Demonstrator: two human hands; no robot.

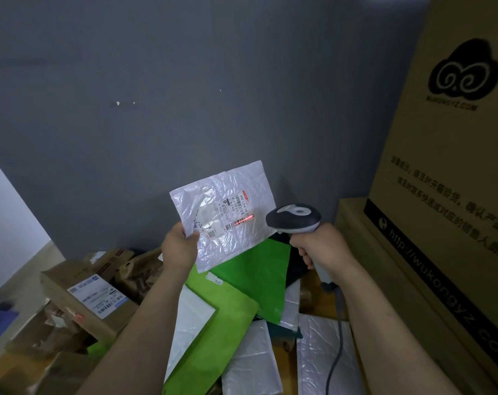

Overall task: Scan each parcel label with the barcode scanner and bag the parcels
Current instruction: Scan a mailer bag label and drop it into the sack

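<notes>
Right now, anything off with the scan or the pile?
Scan looks fine: the red line falls on the barcode of the white parcel held up by the left hand, with the scanner in the right hand. Below, the green bags and brown boxes lie in a loose, overlapping heap.

big carton: "WUKONGYZ.COM", "http://wukongyz.co…" | white parcel label: too small

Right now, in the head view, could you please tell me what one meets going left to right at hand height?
Labelled cardboard box → left hand → white parcel → barcode scanner → right hand → big printed carton.
</notes>
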